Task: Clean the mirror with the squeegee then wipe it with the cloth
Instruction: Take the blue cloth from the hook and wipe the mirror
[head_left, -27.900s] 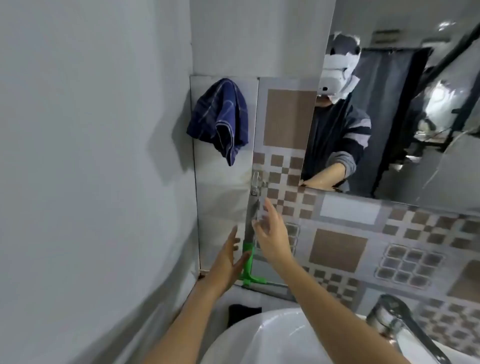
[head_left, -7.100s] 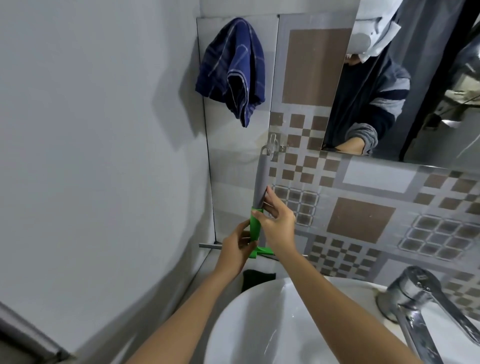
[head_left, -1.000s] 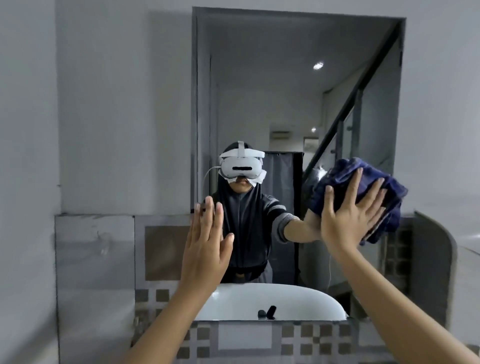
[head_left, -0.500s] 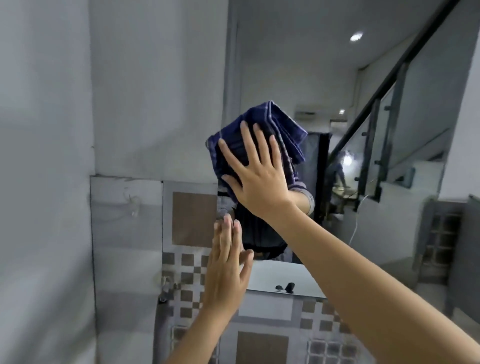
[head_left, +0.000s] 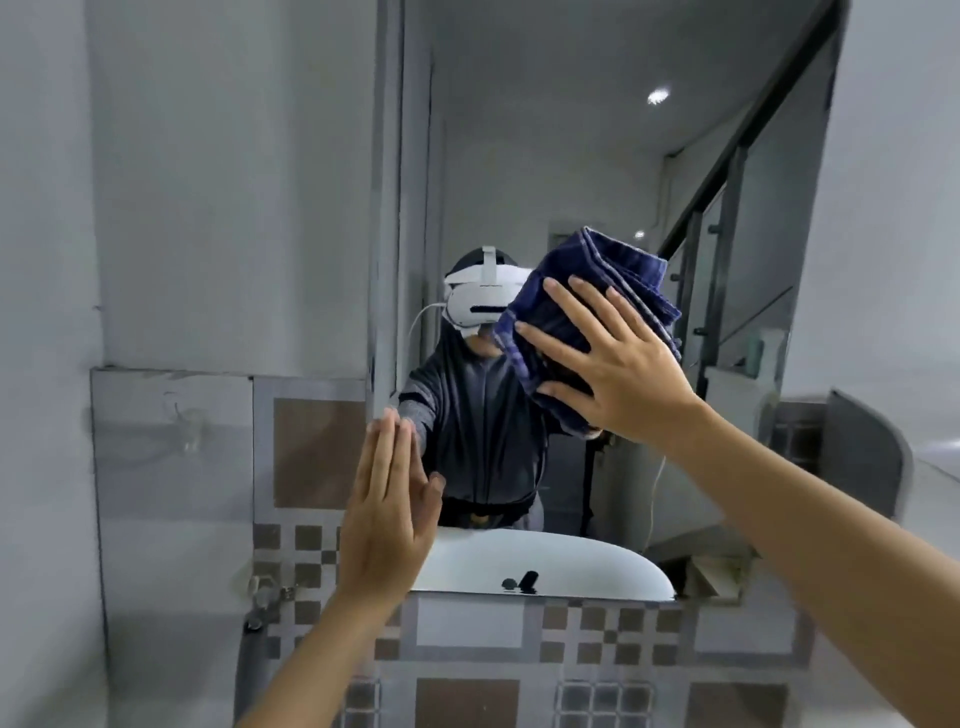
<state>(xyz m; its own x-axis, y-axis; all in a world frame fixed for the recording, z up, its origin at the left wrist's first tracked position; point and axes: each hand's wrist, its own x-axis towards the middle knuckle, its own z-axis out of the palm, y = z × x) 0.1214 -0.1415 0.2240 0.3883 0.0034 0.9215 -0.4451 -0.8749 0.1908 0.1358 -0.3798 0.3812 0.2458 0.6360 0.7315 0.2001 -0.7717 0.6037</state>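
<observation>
A bunched dark blue cloth (head_left: 587, 312) with faint pale stripes is pressed against the mirror (head_left: 545, 156), its long axis slanting from lower left up to upper right, folded edges toward the top right. The right hand (head_left: 608, 364), flat with fingers spread, pins it there and hides its lower middle, while the cloth covers part of the reflected person's white headset (head_left: 478, 299). The left hand (head_left: 387, 509) stands flat, fingers together, empty, near the mirror's lower left edge; contact is unclear.
</observation>
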